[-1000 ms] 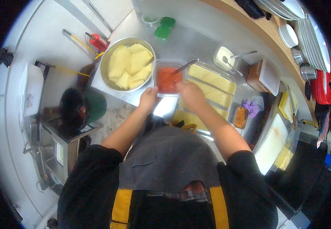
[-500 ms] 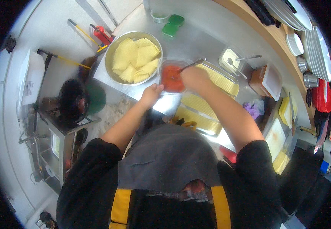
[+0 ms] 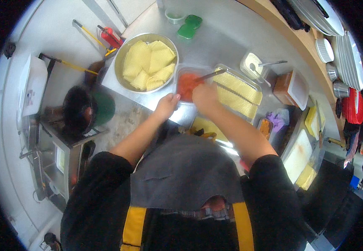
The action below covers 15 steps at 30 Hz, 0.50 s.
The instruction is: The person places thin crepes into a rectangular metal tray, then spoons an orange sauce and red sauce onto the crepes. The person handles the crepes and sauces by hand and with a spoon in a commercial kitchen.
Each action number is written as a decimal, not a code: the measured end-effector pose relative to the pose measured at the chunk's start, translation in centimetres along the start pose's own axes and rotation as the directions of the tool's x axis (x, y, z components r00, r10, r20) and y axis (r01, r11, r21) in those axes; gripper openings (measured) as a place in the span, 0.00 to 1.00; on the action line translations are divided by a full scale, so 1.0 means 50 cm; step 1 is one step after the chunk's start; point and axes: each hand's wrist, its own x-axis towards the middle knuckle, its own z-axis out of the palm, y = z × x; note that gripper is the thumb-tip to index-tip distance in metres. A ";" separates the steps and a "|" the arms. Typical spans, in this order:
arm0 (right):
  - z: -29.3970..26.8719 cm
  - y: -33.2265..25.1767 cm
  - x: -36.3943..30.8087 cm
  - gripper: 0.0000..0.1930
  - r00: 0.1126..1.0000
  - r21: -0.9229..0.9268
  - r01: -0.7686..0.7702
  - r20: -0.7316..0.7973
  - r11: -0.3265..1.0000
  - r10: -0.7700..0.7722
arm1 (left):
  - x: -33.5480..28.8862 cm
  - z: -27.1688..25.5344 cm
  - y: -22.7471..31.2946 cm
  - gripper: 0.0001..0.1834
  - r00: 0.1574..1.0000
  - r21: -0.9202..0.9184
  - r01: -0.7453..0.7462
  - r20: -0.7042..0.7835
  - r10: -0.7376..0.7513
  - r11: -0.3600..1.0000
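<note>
A clear square plastic tub (image 3: 195, 67) of red sauce (image 3: 187, 85) sits on the steel counter in front of me. My left hand (image 3: 167, 106) is closed on its near left corner, thumb at the rim. Over the tub's right side, my right hand (image 3: 206, 98) grips a long metal utensil (image 3: 212, 75); its handle points up to the right, and its working end is hidden around the sauce and my fingers. Right of the tub lies a metal tray (image 3: 260, 87) lined with ridged yellow pasta sheets (image 3: 236, 85). Nearer me, more pasta (image 3: 206, 126) shows, partly covered by my right forearm.
A large metal bowl (image 3: 120, 75) of pasta sheets stands left of the tub. Green lids (image 3: 190, 27) lie behind. At right are a white tub (image 3: 249, 62) with utensils, a reddish-brown container (image 3: 288, 87), purple cloth-like material (image 3: 276, 121) and a white board (image 3: 297, 155).
My right hand has moved left and toward me with the utensil, uncovering more of the pasta tray. A small orange-filled container has come into view at right. My left hand stays at the tub.
</note>
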 end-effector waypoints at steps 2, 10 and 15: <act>0.005 0.005 0.017 0.11 0.997 0.138 -0.072 0.048 0.988 0.065 | -0.001 -0.002 0.003 0.22 1.000 -0.025 0.030 0.001 -0.030 0.999; 0.015 0.084 -0.037 0.14 0.992 0.482 -0.121 0.036 0.868 0.118 | -0.002 0.006 0.003 0.23 1.000 -0.159 0.002 -0.021 -0.006 0.987; 0.064 0.101 -0.077 0.13 0.976 0.765 -0.106 -0.042 0.635 0.214 | 0.007 0.016 -0.012 0.25 0.999 -0.223 -0.014 -0.051 0.002 0.975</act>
